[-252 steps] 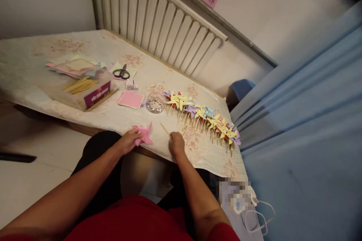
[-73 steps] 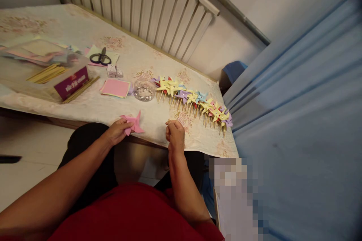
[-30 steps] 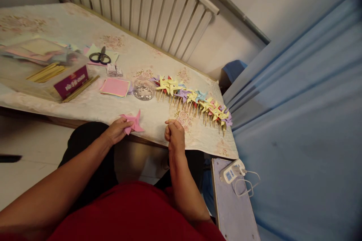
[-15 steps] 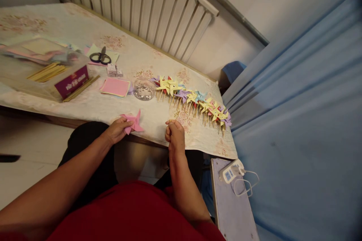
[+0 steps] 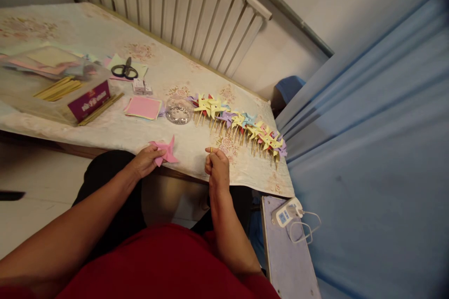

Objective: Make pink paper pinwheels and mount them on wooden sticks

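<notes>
Between the thumb and fingers of my left hand (image 5: pixel 144 160) is a pink paper pinwheel head (image 5: pixel 167 151), held at the table's front edge with its blades spread. My right hand (image 5: pixel 218 166) is closed in a pinch to the right of it, a little apart from the pinwheel. A small yellowish tip, seemingly of a wooden stick (image 5: pixel 211 149), shows at the fingertips; the rest is hidden by the hand. Beyond both hands stands a round clear dish (image 5: pixel 178 111) of small shiny pieces. Finished paper pinwheels (image 5: pixel 242 121) on sticks lie in a row to the right.
Square pink paper (image 5: pixel 143 108) is stacked left of the dish. Behind it are small white boxes (image 5: pixel 139 86) and black-handled scissors (image 5: pixel 125 71). A clear plastic box (image 5: pixel 24 98) holds wooden sticks (image 5: pixel 59 88) and paper. A power strip (image 5: pixel 287 212) rests on a side bench.
The yellowish tip in my right fingers shows slightly more upright than before. My left hand and the pink pinwheel head stay in place.
</notes>
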Demonstrator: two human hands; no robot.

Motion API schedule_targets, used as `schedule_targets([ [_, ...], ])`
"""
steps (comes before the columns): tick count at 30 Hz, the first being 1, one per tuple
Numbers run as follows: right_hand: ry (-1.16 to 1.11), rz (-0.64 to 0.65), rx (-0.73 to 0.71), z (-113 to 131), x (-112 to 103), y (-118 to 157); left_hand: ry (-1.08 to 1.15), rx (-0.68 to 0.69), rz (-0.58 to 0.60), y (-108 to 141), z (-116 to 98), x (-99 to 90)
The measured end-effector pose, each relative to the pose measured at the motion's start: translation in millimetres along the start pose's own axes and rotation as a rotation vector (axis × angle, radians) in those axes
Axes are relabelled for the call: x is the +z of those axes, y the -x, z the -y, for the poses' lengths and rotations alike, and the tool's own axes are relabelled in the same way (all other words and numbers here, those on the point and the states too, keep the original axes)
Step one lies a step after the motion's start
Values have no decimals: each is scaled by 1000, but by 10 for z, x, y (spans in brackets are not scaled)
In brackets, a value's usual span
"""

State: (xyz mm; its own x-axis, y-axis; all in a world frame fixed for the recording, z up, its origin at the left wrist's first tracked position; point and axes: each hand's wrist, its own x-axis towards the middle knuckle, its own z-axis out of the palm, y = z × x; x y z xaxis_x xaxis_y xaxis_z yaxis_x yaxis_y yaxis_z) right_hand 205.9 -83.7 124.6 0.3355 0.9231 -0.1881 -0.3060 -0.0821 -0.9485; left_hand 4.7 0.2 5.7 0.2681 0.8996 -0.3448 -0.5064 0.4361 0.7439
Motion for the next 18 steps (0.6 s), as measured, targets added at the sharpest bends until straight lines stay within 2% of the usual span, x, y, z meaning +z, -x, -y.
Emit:
schedule_targets([
  [7, 16, -12, -19, -18, -16, -4, 28, 15, 8, -24, 24, -28],
  [18, -10, -9, -10, -38, -28, -3, 24, 14, -8, 9, -15, 27],
])
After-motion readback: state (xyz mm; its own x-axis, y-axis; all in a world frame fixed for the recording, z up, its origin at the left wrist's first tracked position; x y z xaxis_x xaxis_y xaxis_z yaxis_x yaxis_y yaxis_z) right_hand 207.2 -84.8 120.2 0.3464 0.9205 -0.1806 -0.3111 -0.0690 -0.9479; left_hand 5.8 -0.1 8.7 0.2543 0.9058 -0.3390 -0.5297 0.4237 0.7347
